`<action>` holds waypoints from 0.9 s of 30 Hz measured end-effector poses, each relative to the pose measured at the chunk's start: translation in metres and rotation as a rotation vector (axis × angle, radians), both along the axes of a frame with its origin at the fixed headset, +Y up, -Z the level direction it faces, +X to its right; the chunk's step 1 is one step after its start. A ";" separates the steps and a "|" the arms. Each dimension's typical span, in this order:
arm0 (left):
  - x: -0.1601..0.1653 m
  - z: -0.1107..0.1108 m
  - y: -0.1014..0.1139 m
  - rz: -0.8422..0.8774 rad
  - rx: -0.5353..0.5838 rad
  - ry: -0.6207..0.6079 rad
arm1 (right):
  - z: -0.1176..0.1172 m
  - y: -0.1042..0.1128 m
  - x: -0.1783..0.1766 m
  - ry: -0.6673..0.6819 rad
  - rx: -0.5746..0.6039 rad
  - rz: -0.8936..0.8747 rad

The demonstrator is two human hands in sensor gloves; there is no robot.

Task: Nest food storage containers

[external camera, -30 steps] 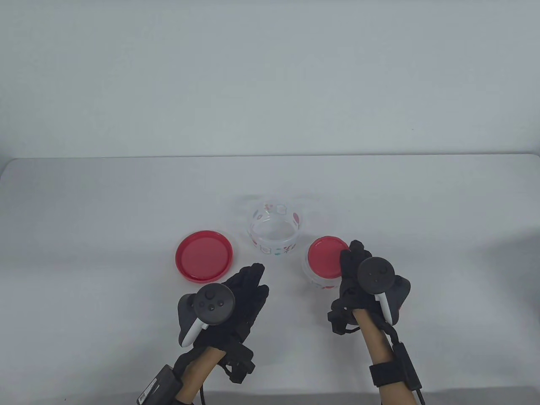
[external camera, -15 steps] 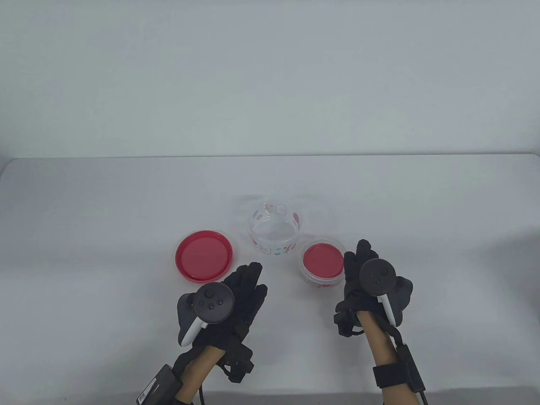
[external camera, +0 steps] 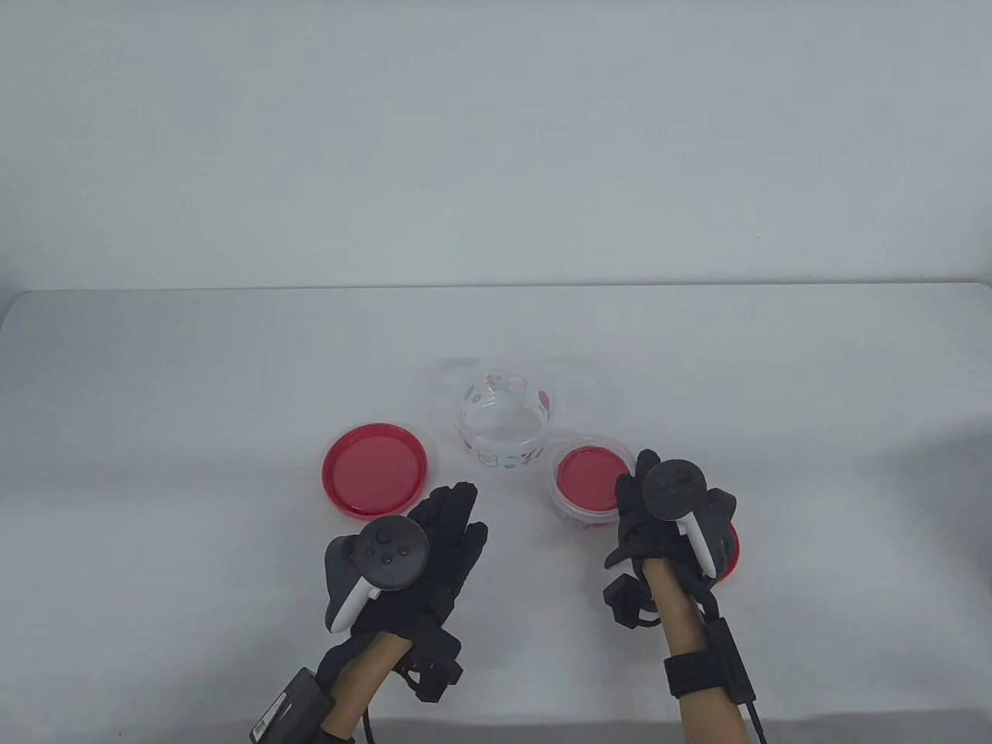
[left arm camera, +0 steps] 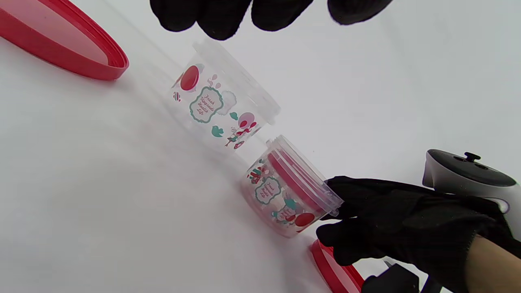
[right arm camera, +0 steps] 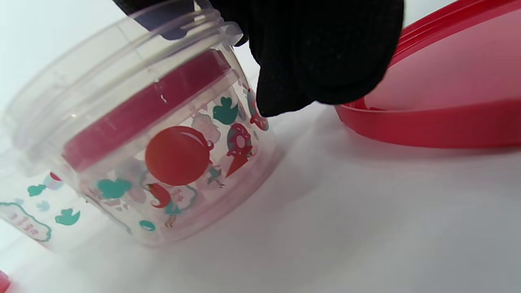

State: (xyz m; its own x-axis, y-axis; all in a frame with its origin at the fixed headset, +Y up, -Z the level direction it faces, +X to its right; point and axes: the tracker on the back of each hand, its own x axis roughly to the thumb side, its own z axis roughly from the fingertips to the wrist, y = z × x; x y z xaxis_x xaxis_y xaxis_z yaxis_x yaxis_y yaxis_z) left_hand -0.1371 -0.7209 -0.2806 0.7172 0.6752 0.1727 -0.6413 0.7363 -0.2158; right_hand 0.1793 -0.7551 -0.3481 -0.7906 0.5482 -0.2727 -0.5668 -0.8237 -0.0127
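A clear printed medium container (external camera: 559,496) stands right of centre with a smaller red-lidded container (external camera: 593,479) nested inside it. My right hand (external camera: 634,482) pinches its near right rim; the right wrist view shows one finger (right arm camera: 317,53) outside the wall (right arm camera: 179,162) and another inside. A larger clear container (external camera: 504,432), open and empty, stands just behind and to the left. My left hand (external camera: 457,508) is open and holds nothing, near the large red lid (external camera: 375,469). In the left wrist view its fingertips (left arm camera: 220,18) hang above the large container (left arm camera: 222,101).
A second red lid (external camera: 730,552) lies on the table under my right hand, partly hidden; it also shows in the right wrist view (right arm camera: 447,101). The white table (external camera: 194,372) runs wide on both sides and ends at a grey back wall.
The red-lidded small container has sunk into the medium container. My right hand then shifted left and closer, onto the medium container's rim. The left hand has barely moved.
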 end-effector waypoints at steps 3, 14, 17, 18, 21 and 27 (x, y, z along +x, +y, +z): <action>0.001 0.000 -0.002 -0.019 -0.013 -0.005 | -0.001 -0.008 0.001 -0.015 0.018 -0.068; 0.003 -0.002 -0.008 -0.115 -0.034 -0.020 | 0.001 -0.014 0.006 -0.011 0.059 -0.250; 0.003 -0.002 -0.008 -0.124 -0.022 -0.016 | 0.005 -0.006 0.008 0.021 0.092 -0.222; 0.002 -0.002 -0.008 -0.096 -0.027 -0.018 | 0.007 -0.003 0.009 0.029 0.105 -0.214; -0.002 -0.004 -0.011 -0.009 -0.060 -0.015 | 0.012 0.009 0.007 0.069 0.143 -0.230; -0.016 -0.010 -0.019 0.216 -0.140 0.011 | 0.018 0.022 -0.008 0.183 0.154 -0.388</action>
